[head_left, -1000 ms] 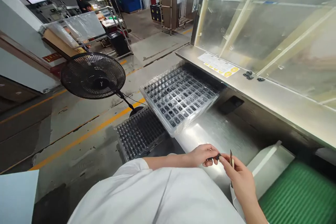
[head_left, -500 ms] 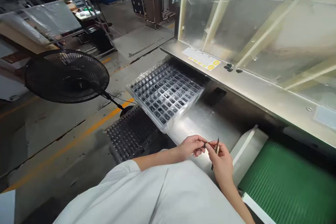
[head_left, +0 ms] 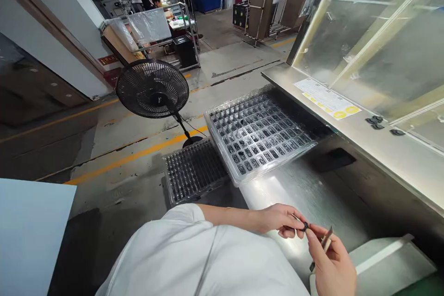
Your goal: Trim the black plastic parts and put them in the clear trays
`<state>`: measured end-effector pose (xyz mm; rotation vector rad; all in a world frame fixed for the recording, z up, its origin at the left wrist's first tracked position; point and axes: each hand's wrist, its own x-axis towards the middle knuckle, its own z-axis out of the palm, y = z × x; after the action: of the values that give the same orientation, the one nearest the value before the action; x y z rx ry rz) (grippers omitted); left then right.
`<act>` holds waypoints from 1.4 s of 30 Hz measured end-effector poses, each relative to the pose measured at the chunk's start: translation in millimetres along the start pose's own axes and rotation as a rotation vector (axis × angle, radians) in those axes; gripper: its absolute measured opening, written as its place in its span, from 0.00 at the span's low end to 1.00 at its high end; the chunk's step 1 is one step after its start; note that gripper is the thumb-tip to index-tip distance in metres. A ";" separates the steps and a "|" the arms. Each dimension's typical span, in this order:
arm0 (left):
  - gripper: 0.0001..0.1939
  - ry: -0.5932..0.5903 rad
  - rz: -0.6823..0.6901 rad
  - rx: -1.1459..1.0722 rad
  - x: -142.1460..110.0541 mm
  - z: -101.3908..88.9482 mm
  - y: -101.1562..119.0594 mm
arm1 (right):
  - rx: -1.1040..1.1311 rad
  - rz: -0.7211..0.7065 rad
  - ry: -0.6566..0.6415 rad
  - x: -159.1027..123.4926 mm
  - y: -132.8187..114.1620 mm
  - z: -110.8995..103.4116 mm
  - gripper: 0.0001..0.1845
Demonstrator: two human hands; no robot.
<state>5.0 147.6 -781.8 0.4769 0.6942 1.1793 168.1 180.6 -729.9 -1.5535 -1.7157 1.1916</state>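
A small black part [head_left: 305, 226] is pinched between the thumb and fingers of my left hand [head_left: 282, 219]. My right hand [head_left: 333, 259] is closed around a slim knife [head_left: 326, 239] with a pointed blade, which sticks up past the fingers. The right thumb and a fingertip meet the black part from the other side. Both hands are above a metal bench [head_left: 267, 194]. Just beyond them lies a clear plastic tray [head_left: 222, 153] whose pockets hold many small black pieces. Fine detail of the part is hidden by my fingertips.
Lower left is another pocketed tray [head_left: 194, 171]. A black fan [head_left: 152, 89] stands on the floor beyond. Several black pieces [head_left: 374, 121] and a printed label strip [head_left: 328, 98] lie on the metal ledge. A grey conveyor guard [head_left: 388, 263] is at my right.
My view has turned left, so the trays, fan and hands appear farther right and the green belt is mostly out of sight. Both hands keep their hold on the part and knife.
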 end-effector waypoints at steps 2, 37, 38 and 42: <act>0.26 -0.001 0.003 0.003 -0.6 0.8 3.1 | 0.014 -0.046 -0.002 2.0 -1.5 1.2 0.34; 0.26 0.052 0.164 0.124 -26.4 25.6 45.9 | -0.426 -0.730 0.168 -13.1 -10.9 5.7 0.17; 0.26 0.049 0.162 0.123 -26.3 25.7 46.3 | -0.425 -0.731 0.174 -12.9 -10.9 5.5 0.17; 0.26 0.060 0.155 0.138 -26.5 26.0 48.4 | -0.410 -0.723 0.168 -11.9 -11.6 6.0 0.17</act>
<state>-14.7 138.6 -724.8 0.6217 0.8045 1.3003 159.6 168.2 -720.7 -1.0189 -2.2106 0.3542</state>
